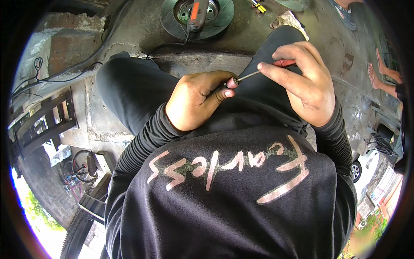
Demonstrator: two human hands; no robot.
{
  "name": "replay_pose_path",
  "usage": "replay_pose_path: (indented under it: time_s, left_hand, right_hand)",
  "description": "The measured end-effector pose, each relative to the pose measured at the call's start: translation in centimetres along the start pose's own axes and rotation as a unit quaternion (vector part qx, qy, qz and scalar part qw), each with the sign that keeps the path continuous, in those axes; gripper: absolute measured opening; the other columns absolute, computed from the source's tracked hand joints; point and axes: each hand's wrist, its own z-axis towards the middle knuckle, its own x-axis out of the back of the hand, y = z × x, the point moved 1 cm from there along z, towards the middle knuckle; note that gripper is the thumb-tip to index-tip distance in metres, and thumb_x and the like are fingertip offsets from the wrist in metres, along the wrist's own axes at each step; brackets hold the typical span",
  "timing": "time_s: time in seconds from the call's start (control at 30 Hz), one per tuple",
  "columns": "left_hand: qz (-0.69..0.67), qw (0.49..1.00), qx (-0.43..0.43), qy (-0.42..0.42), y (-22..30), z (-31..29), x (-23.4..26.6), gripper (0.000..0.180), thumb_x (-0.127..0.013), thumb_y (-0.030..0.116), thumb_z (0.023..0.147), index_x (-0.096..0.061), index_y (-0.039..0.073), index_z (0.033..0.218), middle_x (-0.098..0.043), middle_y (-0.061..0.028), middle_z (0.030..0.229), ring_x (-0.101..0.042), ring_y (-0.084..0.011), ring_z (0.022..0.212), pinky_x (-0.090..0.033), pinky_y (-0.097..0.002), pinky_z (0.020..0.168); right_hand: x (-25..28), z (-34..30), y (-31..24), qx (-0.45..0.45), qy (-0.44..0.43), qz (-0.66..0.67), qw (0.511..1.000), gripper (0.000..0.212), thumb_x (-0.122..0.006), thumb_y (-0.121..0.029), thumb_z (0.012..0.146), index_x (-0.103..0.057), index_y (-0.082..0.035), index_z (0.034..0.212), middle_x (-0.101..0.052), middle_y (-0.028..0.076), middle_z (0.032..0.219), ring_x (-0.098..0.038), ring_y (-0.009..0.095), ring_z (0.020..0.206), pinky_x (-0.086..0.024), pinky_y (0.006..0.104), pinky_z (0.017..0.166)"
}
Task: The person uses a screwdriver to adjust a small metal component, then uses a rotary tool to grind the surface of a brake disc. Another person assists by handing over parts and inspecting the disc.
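Nearest to the camera, over the person's lap, the left hand (196,100) is closed into a fist around a small part that is almost fully hidden; only a little tip shows near the thumb, so I cannot tell what it is. Just beside it, the right hand (304,82) pinches a thin screwdriver (263,71) with a red handle, and its metal point touches that hidden part. It seems the step now is working the tip into the part, and the next move probably needs a steady fist and small, careful turning. Farther away, on the concrete floor (138,30), a brake disc (197,17) lies with an orange-grey power tool (197,15) resting on it.
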Motion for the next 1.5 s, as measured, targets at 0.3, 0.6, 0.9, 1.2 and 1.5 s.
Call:
replay_pose_path:
  time_s: [0.3, 0.6, 0.9, 1.2, 1.5]
  left_hand:
    - [0.033, 0.999, -0.02, 0.001, 0.0, -0.1, -0.2, 0.026, -0.068, 0.015, 0.085, -0.063, -0.002, 0.104, -0.066, -0.014, 0.08, -0.065, -0.0199, 0.07, -0.049, -0.0288, 0.067]
    - [0.054, 0.999, -0.008, -0.002, 0.1, -0.2, -0.2, 0.025, -0.07, 0.014, 0.083, -0.064, -0.001, 0.103, -0.066, -0.014, 0.08, -0.067, -0.0218, 0.071, -0.05, -0.0288, 0.066]
    - [0.074, 0.996, -0.041, -0.008, 0.1, -0.3, -0.2, 0.025, -0.071, 0.013, 0.08, -0.064, 0.0, 0.101, -0.066, -0.0123, 0.079, -0.067, -0.024, 0.07, -0.05, -0.0298, 0.065]
    - [0.08, 0.996, -0.041, -0.006, 0.1, -0.2, -0.6, 0.022, -0.071, 0.011, 0.08, -0.064, 0.0, 0.098, -0.066, -0.0121, 0.08, -0.067, -0.0247, 0.071, -0.051, -0.0302, 0.064]
    - [0.08, 0.996, -0.049, -0.009, 0.2, -0.1, -0.6, 0.023, -0.071, 0.011, 0.08, -0.063, 0.0, 0.097, -0.067, -0.0115, 0.08, -0.068, -0.0243, 0.071, -0.051, -0.0297, 0.065]
  right_hand:
    - [0.5, 0.1, 0.2, 0.024, -0.018, -0.005, 1.0, 0.036, -0.066, 0.007, 0.065, -0.072, -0.005, 0.099, -0.054, 0.014, 0.096, -0.059, 0.026, 0.083, -0.052, 0.032, 0.07]
    - [1.0, -0.1, 0.3, 0.04, -0.043, 0.011, 0.998, 0.039, -0.068, 0.005, 0.066, -0.07, -0.005, 0.103, -0.056, 0.013, 0.092, -0.059, 0.026, 0.078, -0.05, 0.0325, 0.069]
    - [0.6, -0.9, 2.3, -0.072, -0.011, 0.317, 0.946, 0.031, -0.052, 0.001, 0.092, -0.055, -0.005, 0.123, -0.063, 0.011, 0.097, -0.059, 0.012, 0.064, -0.05, 0.0239, 0.06]
    - [-1.7, -1.7, 1.5, -0.186, 0.085, 0.513, 0.833, 0.019, -0.049, -0.002, 0.094, -0.049, -0.003, 0.113, -0.055, 0.007, 0.092, -0.058, 0.009, 0.07, -0.047, 0.0187, 0.053]
    - [-1.2, -1.8, 1.9, -0.147, 0.039, 0.33, 0.931, 0.037, -0.047, 0.005, 0.09, -0.045, -0.004, 0.126, -0.053, 0.006, 0.092, -0.055, 0.011, 0.069, -0.048, 0.0225, 0.071]
